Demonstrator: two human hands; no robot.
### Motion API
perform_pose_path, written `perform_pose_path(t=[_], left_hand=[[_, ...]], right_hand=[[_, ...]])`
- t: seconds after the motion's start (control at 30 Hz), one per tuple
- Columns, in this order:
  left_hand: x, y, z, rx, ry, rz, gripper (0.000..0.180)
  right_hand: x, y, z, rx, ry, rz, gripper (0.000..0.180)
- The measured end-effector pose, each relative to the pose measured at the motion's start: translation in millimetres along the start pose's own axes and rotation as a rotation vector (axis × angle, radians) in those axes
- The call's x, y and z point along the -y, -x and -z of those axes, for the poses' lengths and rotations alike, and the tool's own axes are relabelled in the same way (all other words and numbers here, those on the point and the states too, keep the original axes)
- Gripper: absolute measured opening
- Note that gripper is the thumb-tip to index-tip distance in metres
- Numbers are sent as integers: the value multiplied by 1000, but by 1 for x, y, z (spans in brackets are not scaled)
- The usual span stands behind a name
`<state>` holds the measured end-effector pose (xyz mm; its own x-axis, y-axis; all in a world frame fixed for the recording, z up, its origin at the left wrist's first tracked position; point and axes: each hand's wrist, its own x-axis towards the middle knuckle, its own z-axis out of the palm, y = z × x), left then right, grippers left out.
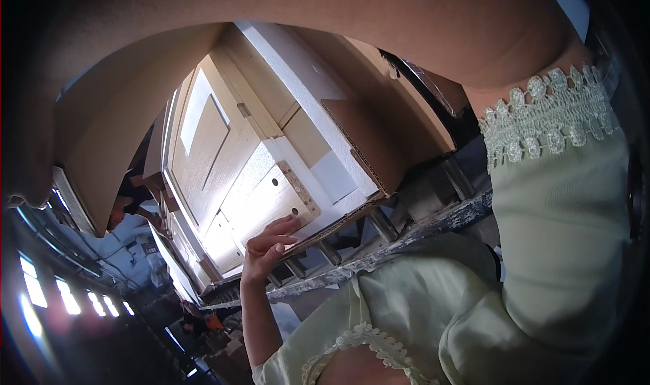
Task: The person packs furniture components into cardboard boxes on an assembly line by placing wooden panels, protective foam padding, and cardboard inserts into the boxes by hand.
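My left hand (pixel 266 248) rests at the near edge of an open cardboard carton (pixel 379 148). Its fingers are extended and touch the end of a pale wooden panel (pixel 277 195) with round holes; the thumb lies apart from them. White foam (pixel 305 107) lines the carton around several flat wooden parts (pixel 217 134). My right arm stretches across the top of the view, and my right hand (pixel 30 162) is at the far left, dark and cut off by the rim. It is beside a large tan board or flap (pixel 135 101); whether it grips this is hidden.
The carton lies on a roller conveyor with metal rollers (pixel 384 226) and a worn side rail (pixel 433 226). Another person (pixel 128 209) stands on the far side at the left. More boxes (pixel 227 354) and bright windows (pixel 68 296) appear in the background.
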<state>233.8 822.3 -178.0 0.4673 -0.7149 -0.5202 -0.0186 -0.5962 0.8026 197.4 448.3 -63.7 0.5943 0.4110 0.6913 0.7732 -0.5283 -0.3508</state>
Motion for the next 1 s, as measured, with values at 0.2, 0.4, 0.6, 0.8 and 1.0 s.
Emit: perform_pose_path(t=[0.2,0.4,0.6,0.8,1.0], left_hand=[[6,2,8,-71,35,30,28],[12,1,12,-96,30,18,24],[28,1,26,-173,23,38,22],[64,7,38,-421,-141,29,23],[68,7,43,-418,-72,-78,22]], right_hand=[[0,-13,0,46,-23,3,17],[7,-28,-12,112,-7,-15,15],[18,-49,-35,147,34,-9,16],[27,-16,-92,-119,249,239,12],[62,39,-154,-15,328,73,16]])
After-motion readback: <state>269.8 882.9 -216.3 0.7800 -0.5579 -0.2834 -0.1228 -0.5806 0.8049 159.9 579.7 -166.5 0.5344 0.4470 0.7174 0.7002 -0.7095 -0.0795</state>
